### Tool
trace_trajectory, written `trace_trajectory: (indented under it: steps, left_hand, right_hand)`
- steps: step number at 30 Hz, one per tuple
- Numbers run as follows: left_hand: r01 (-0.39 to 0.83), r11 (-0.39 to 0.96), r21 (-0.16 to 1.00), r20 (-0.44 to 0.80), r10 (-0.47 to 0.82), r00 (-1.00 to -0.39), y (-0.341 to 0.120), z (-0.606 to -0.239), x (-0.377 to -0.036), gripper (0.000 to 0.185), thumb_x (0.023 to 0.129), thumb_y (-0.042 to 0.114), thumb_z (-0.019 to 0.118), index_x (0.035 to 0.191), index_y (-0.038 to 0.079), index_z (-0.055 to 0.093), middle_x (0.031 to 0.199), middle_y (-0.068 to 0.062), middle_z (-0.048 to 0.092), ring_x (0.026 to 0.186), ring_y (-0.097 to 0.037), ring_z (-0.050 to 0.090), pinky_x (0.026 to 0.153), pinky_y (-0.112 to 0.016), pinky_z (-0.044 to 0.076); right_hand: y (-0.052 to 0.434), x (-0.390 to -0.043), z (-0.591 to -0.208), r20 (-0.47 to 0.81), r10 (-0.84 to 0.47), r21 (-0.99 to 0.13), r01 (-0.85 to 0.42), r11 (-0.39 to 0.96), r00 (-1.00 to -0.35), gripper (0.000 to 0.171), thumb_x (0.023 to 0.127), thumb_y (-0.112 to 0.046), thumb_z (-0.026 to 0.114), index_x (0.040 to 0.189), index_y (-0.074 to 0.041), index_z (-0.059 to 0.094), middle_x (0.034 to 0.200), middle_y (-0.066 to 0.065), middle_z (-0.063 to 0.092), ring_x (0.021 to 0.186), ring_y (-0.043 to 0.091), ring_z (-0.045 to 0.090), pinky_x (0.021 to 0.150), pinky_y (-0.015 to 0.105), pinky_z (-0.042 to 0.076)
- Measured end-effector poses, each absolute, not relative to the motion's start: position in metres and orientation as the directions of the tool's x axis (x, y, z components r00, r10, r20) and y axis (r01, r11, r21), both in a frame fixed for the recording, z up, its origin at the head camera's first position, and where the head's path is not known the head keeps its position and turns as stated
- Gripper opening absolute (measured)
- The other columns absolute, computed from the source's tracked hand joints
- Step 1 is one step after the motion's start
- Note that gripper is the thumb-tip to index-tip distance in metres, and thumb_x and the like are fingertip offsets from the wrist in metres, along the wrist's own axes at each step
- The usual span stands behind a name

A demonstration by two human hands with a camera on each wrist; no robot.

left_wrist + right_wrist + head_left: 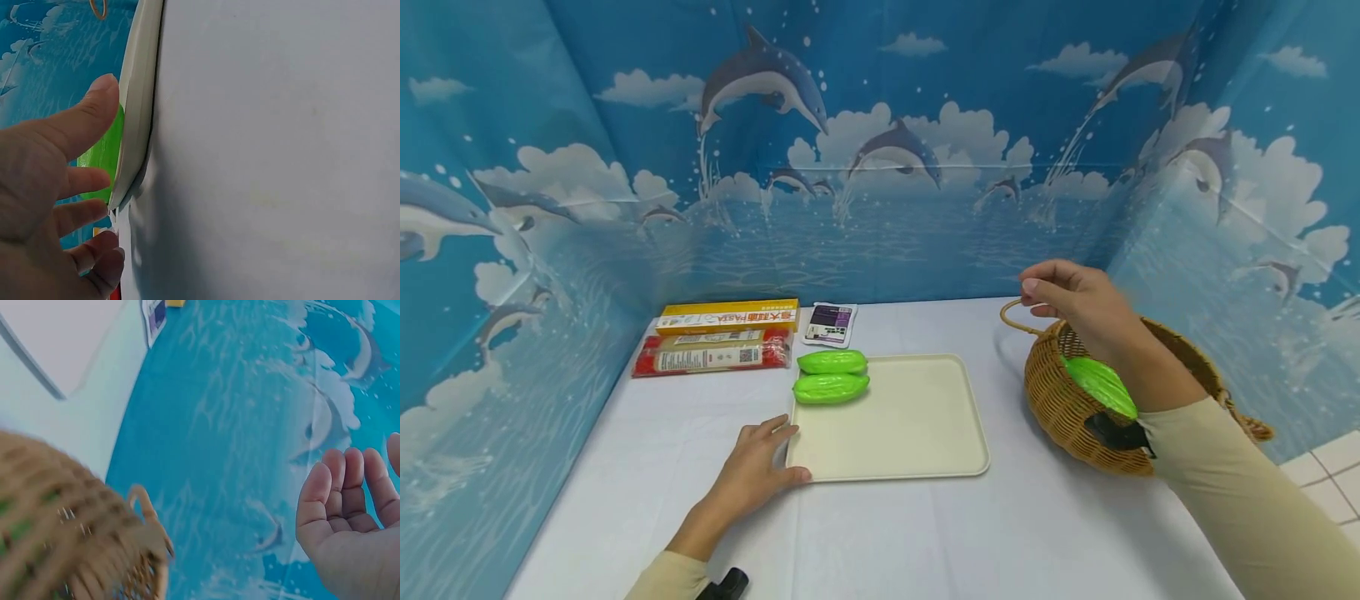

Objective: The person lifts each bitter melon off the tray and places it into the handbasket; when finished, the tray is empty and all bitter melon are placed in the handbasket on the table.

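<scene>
A cream tray (917, 425) lies on the white table with two green gourds (831, 377) at its far left corner. My left hand (752, 475) rests flat beside the tray's near left corner, fingers touching its rim (134, 125); a green gourd (105, 153) shows past it. My right hand (1071, 300) hovers over a wicker basket (1060, 400), fingers loosely curled and holding nothing (350, 506). Another green gourd (1101, 385) lies inside the basket. The basket (69, 531) looks blurred in the right wrist view.
Two long pasta packets (718, 337) and a small purple-and-white pouch (830, 324) lie at the table's back left. Blue dolphin-print walls (880, 167) enclose the table on three sides. A tiled floor (1330, 475) shows at the right.
</scene>
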State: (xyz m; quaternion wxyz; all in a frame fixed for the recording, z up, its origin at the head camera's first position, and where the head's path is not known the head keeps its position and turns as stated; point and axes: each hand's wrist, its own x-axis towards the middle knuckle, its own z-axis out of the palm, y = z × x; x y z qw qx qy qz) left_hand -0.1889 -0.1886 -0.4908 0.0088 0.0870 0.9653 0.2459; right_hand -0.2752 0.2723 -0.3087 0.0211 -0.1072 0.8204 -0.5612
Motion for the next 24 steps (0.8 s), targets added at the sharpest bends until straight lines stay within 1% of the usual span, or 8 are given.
trace_trajectory:
  steps: [4,9,14,20,24]
  left_hand:
    - [0.178,0.870,0.459,0.018,0.191,-0.981,-0.188,-0.492,-0.190,0.083,0.073,0.049,0.087,0.139,0.004,0.061,0.155,-0.015,0.047,0.130,-0.038,0.045,0.106,-0.055,0.040]
    - [0.152,0.861,0.485,-0.009,0.179,-0.984,-0.186,-0.494,-0.189,0.089,0.073,0.048,0.088,0.143,0.003,0.056,0.151,-0.014,0.051,0.129,-0.034,0.046,0.106,-0.052,0.041]
    - [0.128,0.858,0.498,-0.020,0.158,-0.987,-0.184,-0.492,-0.191,0.098,0.071,0.047,0.090,0.147,0.000,0.050,0.141,-0.016,0.058,0.124,-0.032,0.047,0.105,-0.049,0.043]
    - [0.107,0.860,0.499,-0.035,0.143,-0.989,-0.181,-0.490,-0.193,0.102,0.067,0.045,0.093,0.146,-0.003,0.049,0.127,-0.015,0.062,0.115,-0.029,0.050,0.101,-0.047,0.045]
    - [0.097,0.861,0.499,-0.041,0.135,-0.990,-0.180,-0.492,-0.194,0.102,0.066,0.042,0.093,0.145,-0.005,0.050,0.118,-0.012,0.062,0.108,-0.026,0.050,0.097,-0.046,0.047]
  right_hand:
    - [0.259,-0.279,-0.317,0.034,-0.238,-0.925,-0.121,0.360,-0.971,0.041,0.103,-0.041,0.059,0.130,-0.010,0.058,0.118,-0.002,0.061,0.111,0.017,0.060,0.092,0.027,0.051]
    - [0.246,-0.283,-0.327,-0.020,-0.302,-0.926,-0.096,0.366,-0.953,0.043,0.104,-0.040,0.058,0.132,-0.007,0.056,0.124,0.005,0.058,0.115,0.022,0.056,0.096,0.033,0.050]
    - [0.231,-0.292,-0.340,-0.047,-0.341,-0.926,-0.087,0.367,-0.939,0.042,0.105,-0.036,0.058,0.133,-0.006,0.056,0.130,0.011,0.057,0.116,0.026,0.056,0.099,0.041,0.050]
    - [0.207,-0.302,-0.354,-0.068,-0.406,-0.935,-0.084,0.345,-0.911,0.042,0.104,-0.031,0.061,0.136,-0.006,0.054,0.135,0.015,0.057,0.119,0.029,0.057,0.100,0.046,0.049]
    - [0.189,-0.308,-0.361,-0.080,-0.419,-0.938,-0.073,0.339,-0.905,0.042,0.102,-0.026,0.063,0.138,-0.006,0.054,0.134,0.015,0.056,0.119,0.030,0.056,0.101,0.048,0.048]
